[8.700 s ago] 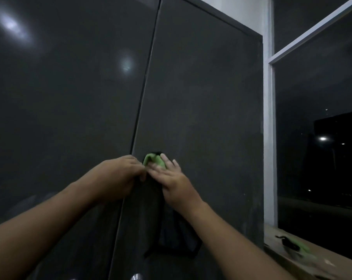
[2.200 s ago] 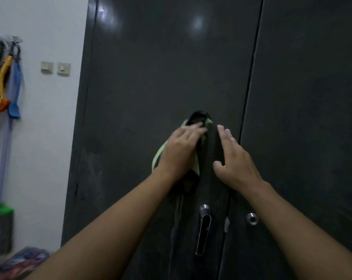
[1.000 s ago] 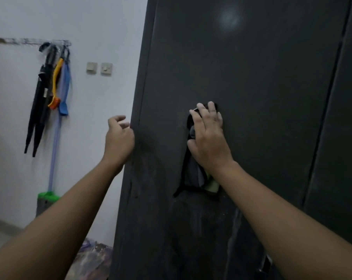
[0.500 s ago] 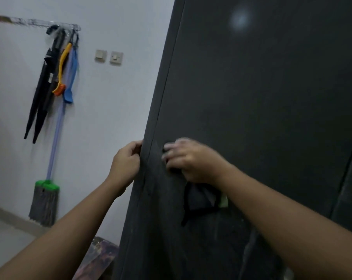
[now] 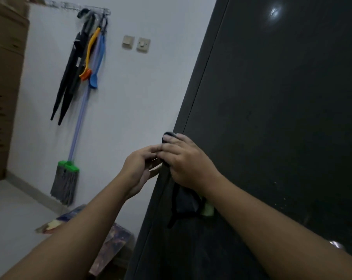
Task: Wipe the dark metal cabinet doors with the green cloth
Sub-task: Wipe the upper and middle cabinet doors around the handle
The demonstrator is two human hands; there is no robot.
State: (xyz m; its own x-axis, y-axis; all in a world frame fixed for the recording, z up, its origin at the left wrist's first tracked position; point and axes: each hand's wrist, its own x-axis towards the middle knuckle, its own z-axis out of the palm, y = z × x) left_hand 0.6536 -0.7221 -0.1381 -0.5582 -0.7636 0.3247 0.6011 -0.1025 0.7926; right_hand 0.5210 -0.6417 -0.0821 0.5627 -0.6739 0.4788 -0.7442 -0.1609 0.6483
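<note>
The dark metal cabinet door (image 5: 272, 118) fills the right half of the head view. My right hand (image 5: 185, 162) holds the green cloth (image 5: 186, 205) against the door's left edge, fingers bent over it. Most of the cloth looks dark; it hangs below the hand with a pale green corner showing, and a dark fold bulges above the fingertips. My left hand (image 5: 140, 166) is just left of the edge with its fingers curled, fingertips meeting the cloth and my right fingers.
On the white wall (image 5: 130, 98) left of the cabinet hang dark umbrellas (image 5: 70, 73), an orange brush (image 5: 88, 57), a blue brush (image 5: 96, 63) and a green-headed mop (image 5: 67, 178). Colourful flat items (image 5: 110, 245) lie on the floor by the cabinet's foot. A metal handle (image 5: 335, 244) glints at lower right.
My right hand has slid the cloth left across the door to its left edge. My left hand has moved from gripping the edge to meet the cloth.
</note>
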